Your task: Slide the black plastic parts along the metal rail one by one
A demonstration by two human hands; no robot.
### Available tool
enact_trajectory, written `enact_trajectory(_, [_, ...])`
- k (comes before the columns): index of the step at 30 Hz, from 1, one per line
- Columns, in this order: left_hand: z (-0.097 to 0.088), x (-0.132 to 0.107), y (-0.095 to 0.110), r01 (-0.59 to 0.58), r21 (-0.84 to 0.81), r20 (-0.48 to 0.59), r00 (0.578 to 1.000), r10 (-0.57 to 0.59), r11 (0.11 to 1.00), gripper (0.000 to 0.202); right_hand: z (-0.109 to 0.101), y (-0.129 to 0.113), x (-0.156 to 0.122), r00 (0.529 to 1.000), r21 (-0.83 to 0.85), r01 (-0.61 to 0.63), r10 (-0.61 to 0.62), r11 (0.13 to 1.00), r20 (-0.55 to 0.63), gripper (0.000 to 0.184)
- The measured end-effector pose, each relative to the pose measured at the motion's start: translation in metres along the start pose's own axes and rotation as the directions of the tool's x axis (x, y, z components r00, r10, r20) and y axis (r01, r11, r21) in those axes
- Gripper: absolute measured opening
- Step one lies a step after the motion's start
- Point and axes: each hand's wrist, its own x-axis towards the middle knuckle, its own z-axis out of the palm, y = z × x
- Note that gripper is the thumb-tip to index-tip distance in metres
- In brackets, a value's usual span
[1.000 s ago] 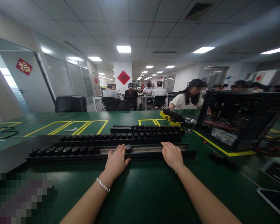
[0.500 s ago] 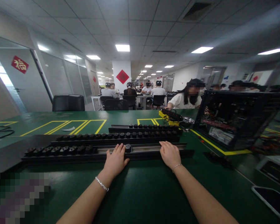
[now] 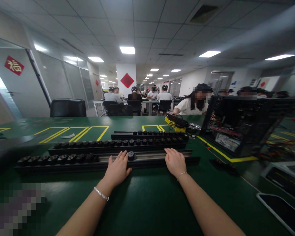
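Observation:
My left hand (image 3: 116,167) lies palm down on the nearest long black track (image 3: 152,162), fingers stretched over its open channel. Just right of its fingertips, a single small black module (image 3: 131,155) that looks like a socket sits in the channel. Farther along, my right hand (image 3: 175,162) rests on the track's right part, its fingers extended side by side. At the track's left end stands a row of several similar round-topped modules (image 3: 61,158). What lies under my palms is hidden.
Behind lie a second track (image 3: 88,149) and a shorter third track (image 3: 120,135), both carrying modules. An open computer case (image 3: 245,131) stands right, with a phone (image 3: 282,209) nearer me. A person (image 3: 190,104) sits across the green table (image 3: 147,209), near a yellow container (image 3: 179,129).
The camera view has turned slightly right, so the scene sits farther left in the picture. Both hands keep their places on the near track, and the single module has not visibly moved along it.

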Motion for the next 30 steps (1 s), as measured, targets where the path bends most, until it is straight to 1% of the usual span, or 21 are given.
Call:
enact_trajectory(7, [0.0056,-0.0017,-0.004,-0.034,0.021,-0.014,0.999,0.034,0.999,0.064,-0.0002,-0.0018,-0.0002,1.0,0.006,0.004,-0.004,1.0,-0.016,0.043])
enact_trajectory(11, [0.0038,-0.0025,-0.0039,-0.05,0.018,-0.014,0.999,0.05,0.999,0.064,0.0007,-0.0008,0.0001,1.0,0.001,0.006,-0.006,1.0,-0.021,0.042])
enact_trajectory(16, [0.0004,-0.0021,-0.0035,-0.044,-0.001,0.015,0.999,0.044,0.999,0.064,0.0019,0.0007,0.0009,1.0,-0.005,0.005,-0.006,1.0,-0.008,0.043])
enact_trajectory(23, [-0.0013,-0.0023,-0.004,-0.072,-0.012,0.03,0.997,0.073,0.997,0.067,-0.0003,0.0003,0.0009,1.0,-0.009,-0.006,0.006,1.0,0.013,0.044])
enact_trajectory(27, [0.0,-0.0027,-0.0012,-0.072,-0.002,0.007,0.997,0.072,0.997,0.065,-0.0018,-0.0005,0.001,1.0,-0.009,-0.009,0.009,1.0,0.024,0.044])
enact_trajectory(30, [0.0031,-0.003,0.0023,-0.072,0.005,-0.031,0.997,0.072,0.997,0.063,-0.0025,-0.0006,0.001,0.999,-0.007,-0.016,0.016,1.0,0.033,0.045])
